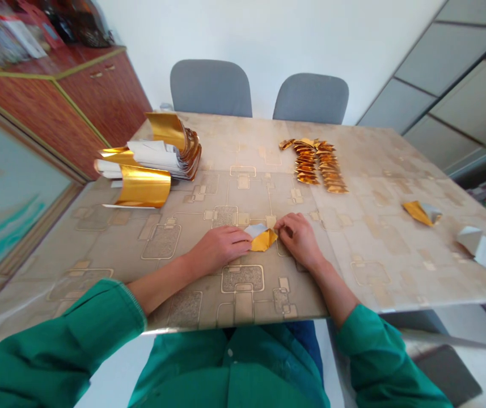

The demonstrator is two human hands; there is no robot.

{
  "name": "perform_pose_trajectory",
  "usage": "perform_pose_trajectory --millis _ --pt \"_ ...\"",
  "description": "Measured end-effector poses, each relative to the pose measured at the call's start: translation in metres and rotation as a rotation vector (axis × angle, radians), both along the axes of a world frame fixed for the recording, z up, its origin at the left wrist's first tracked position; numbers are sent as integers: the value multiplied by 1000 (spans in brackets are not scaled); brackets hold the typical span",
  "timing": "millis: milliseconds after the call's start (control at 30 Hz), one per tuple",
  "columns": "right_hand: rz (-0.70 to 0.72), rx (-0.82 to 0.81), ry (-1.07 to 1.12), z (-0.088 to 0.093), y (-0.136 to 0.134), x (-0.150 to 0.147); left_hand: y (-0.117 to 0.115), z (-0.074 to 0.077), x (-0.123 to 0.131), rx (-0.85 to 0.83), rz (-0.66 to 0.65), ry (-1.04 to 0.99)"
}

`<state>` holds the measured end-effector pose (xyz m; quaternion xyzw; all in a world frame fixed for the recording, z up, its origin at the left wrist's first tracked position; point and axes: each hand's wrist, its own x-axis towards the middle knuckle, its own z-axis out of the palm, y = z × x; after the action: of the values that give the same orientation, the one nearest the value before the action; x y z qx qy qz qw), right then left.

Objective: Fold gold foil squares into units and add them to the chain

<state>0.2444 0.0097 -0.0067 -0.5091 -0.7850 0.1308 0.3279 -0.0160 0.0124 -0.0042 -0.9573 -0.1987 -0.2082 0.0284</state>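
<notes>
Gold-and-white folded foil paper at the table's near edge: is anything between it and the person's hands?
Nothing visible stands in the way. The left hand and right hand both directly touch the small folded gold-and-white foil paper, which lies between them on the beige patterned table cover.

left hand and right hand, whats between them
The head view shows a folded gold paper between the left hand and the right hand, touching both.

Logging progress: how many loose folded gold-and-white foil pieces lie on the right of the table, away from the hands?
2: a gold-side-up folded foil piece mid-right, and a white-side-up folded foil piece at the right edge of the beige patterned table; another may hide behind it.
</notes>
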Motion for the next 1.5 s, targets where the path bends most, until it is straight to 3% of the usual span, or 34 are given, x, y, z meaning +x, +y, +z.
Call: perform_pose_trajectory --millis 367,667,1033,1267,1500 --pt "159 -114 -17 10 -7 -9 7 -1 -4 69 52 25" --pt "122 -86 -42 3 -6 -18 6 8 -1 79 67 109" --pt "283 -79 -85 7 -5 -19 1 4 0 175 108 71" --pt "354 -98 -184 16 -8 -12 1 -2 0 81 202 -67" --pt "336 -56 -116 6 -5 -14 0 2 1 -78 195 -70"
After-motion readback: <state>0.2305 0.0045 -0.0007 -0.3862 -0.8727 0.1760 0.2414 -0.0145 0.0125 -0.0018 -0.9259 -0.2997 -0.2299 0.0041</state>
